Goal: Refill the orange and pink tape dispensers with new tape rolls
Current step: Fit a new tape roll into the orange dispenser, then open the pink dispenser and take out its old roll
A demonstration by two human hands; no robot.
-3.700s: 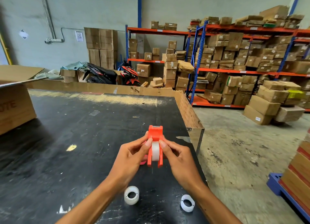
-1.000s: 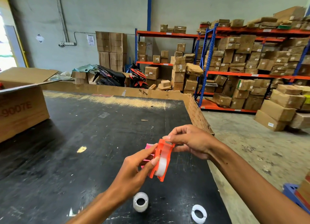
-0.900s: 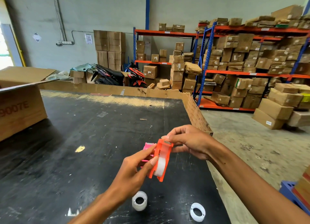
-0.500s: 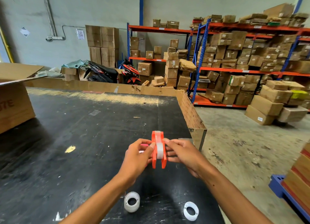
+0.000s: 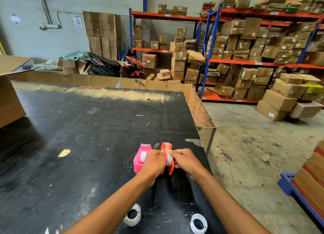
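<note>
The orange tape dispenser (image 5: 168, 157) stands on the black table (image 5: 87, 137) near its right edge, a white tape roll seated in it. My left hand (image 5: 154, 161) grips its left side and my right hand (image 5: 184, 159) grips its right side. Just to the left stands the pink tape dispenser (image 5: 141, 157), also with white tape showing in it; my left hand partly covers it. Two white rings lie close to me: one (image 5: 132, 215) partly behind my left forearm, the other (image 5: 198, 223) between my forearms.
A large open cardboard box (image 5: 9, 100) stands at the table's left. A cardboard rim (image 5: 199, 111) lines the far and right edges. Beyond are shelves of boxes (image 5: 245, 49), parked motorbikes (image 5: 105, 65), and a blue pallet (image 5: 294, 190) at the right.
Both hands have lowered the orange dispenser from mid-air down onto the table beside the pink one. The pink dispenser, hidden behind my hands before, now shows.
</note>
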